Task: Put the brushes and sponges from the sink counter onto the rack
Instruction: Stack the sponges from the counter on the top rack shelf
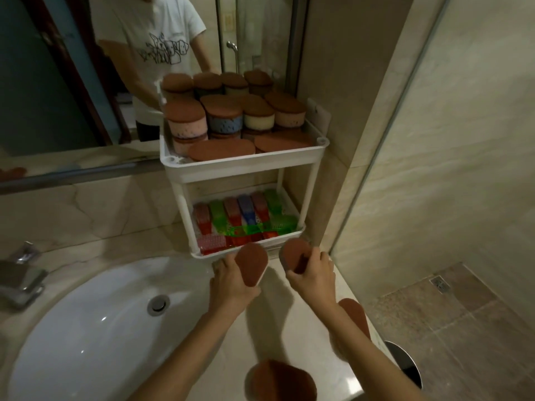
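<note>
The beige marble counter carries two brown-topped sponges, one near and one at the right edge. Further, left hand and right hand each grip a sponge, left one, right one, before the white rack, already holding sponges above, brushes below.

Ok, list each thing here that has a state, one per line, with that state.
Left hand: gripping a brown-topped oval sponge.
Right hand: gripping a second brown-topped sponge.
White two-tier plastic rack: top tier packed with stacked sponges, bottom tier with coloured plastic brushes.
Two brown sponges on the beige counter: not yet racked.
White sink basin: dry, drain stopper down.
</note>
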{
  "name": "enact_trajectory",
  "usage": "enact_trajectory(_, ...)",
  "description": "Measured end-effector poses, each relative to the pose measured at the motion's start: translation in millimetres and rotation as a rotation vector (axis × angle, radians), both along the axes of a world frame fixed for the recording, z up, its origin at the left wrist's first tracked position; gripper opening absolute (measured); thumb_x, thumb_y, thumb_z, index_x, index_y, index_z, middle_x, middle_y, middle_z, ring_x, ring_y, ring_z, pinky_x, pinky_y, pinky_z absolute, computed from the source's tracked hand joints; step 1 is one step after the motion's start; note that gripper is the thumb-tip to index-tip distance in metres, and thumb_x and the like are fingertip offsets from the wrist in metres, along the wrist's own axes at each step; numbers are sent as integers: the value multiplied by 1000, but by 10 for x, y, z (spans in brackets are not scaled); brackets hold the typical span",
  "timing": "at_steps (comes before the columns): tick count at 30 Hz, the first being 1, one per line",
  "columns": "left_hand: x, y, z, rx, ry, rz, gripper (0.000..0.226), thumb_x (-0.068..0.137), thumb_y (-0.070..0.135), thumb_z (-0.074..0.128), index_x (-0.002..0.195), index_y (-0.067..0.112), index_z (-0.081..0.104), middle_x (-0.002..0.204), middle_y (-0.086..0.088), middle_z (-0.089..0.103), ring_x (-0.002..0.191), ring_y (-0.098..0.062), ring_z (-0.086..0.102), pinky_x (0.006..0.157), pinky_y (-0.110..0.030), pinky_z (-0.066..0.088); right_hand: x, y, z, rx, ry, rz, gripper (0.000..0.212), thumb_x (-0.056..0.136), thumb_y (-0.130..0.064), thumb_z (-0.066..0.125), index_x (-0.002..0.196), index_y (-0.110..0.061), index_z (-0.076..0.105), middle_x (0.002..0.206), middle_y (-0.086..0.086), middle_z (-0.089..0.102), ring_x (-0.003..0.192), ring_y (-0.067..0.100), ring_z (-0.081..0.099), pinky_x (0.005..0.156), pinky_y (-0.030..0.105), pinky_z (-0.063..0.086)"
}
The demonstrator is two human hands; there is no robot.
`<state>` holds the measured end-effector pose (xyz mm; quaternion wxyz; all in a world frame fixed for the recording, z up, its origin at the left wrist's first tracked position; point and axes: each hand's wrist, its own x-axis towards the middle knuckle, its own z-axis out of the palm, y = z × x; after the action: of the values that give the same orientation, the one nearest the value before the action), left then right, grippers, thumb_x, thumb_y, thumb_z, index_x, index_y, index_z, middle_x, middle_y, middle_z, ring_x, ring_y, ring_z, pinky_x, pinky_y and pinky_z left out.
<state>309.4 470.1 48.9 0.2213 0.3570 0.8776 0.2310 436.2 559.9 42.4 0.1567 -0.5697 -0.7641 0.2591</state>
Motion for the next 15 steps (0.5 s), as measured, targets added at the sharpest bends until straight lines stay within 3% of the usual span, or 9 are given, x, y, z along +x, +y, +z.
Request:
enact_trajectory(6,-129,25,1028,385,101,1,77,69,27,75,133,15,34,133,-9,43,119,-28,49,92,-36,44,-246,2,919,237,312,-23,54,71,-31,73,112,-9,47,105,5,47,99,24,49,81,32,46)
enact_trajectory(11,-344,104,1665,533,122,-19,76,76,35,70,140,22,29,136,-7,47,122,-26,48,88,-31,43,-448,113,1496,299,452,8,46,74,-38,72,104,-16,45,100,1,47,98,24,55,81,36,51)
enact_trajectory(15,-634,298,2162,586,181,66,71,79,36,68,138,19,31,136,-9,48,123,-28,48,89,-34,43,-751,348,1962,342,517,88,45,77,-41,70,103,-15,44,104,5,51,95,23,55,71,30,43)
